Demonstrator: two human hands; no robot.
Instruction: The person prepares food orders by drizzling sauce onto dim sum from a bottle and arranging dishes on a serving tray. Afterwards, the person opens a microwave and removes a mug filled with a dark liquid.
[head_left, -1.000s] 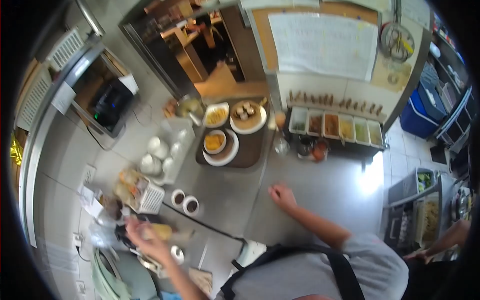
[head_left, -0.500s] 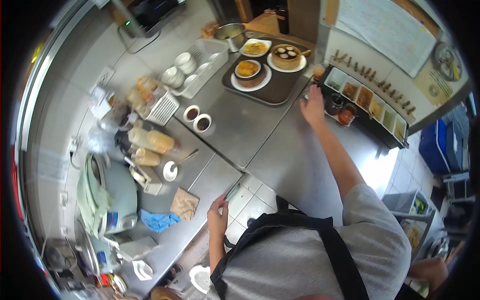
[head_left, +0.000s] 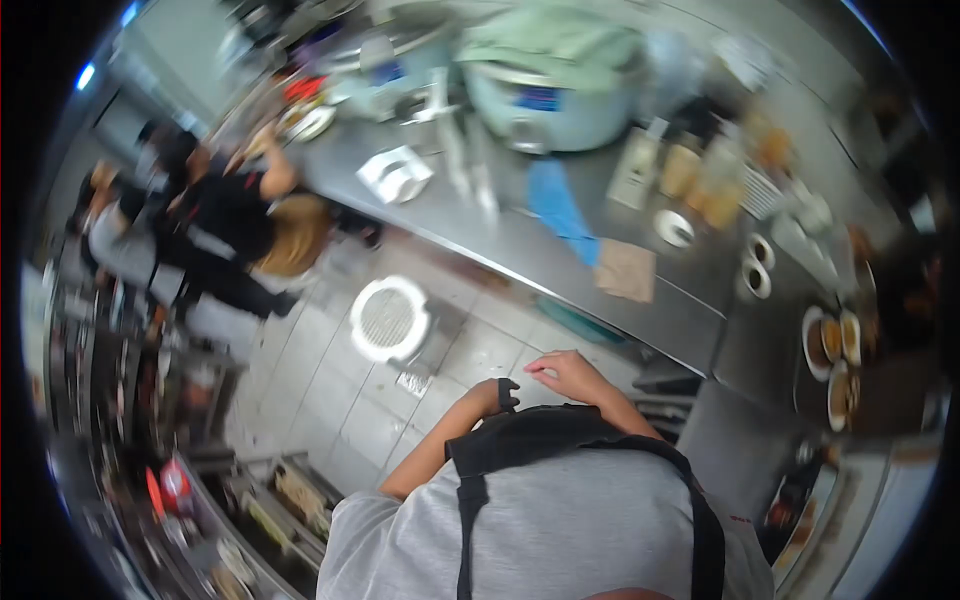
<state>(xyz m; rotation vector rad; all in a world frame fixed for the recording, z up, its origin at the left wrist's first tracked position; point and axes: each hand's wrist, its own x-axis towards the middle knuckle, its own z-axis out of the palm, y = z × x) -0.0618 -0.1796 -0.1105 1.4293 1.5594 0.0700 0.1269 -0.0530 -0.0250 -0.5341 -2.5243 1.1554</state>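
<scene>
My left hand (head_left: 486, 397) is in front of my body, at the upper edge of my black apron (head_left: 565, 428). A small dark piece (head_left: 508, 395) lies against it; the fingers are hidden, so their grip cannot be made out. Just to the right is my right hand (head_left: 570, 375), its fingers pointing left and slightly apart, with nothing visible in them. Both hands are above the tiled floor, apart from each other, short of the steel counter (head_left: 470, 235).
On the counter are a blue cloth (head_left: 560, 208), a brown cloth (head_left: 625, 271), a large pot (head_left: 545, 110), bottles and two sauce cups. A white round stool (head_left: 390, 320) stands on the floor. Several people (head_left: 230, 205) are at the left. Food plates (head_left: 818, 345) are at the right.
The view has swung left, bringing stool and people into sight. My right hand has left the condiment containers and come in front of my body, close to my left hand.
</scene>
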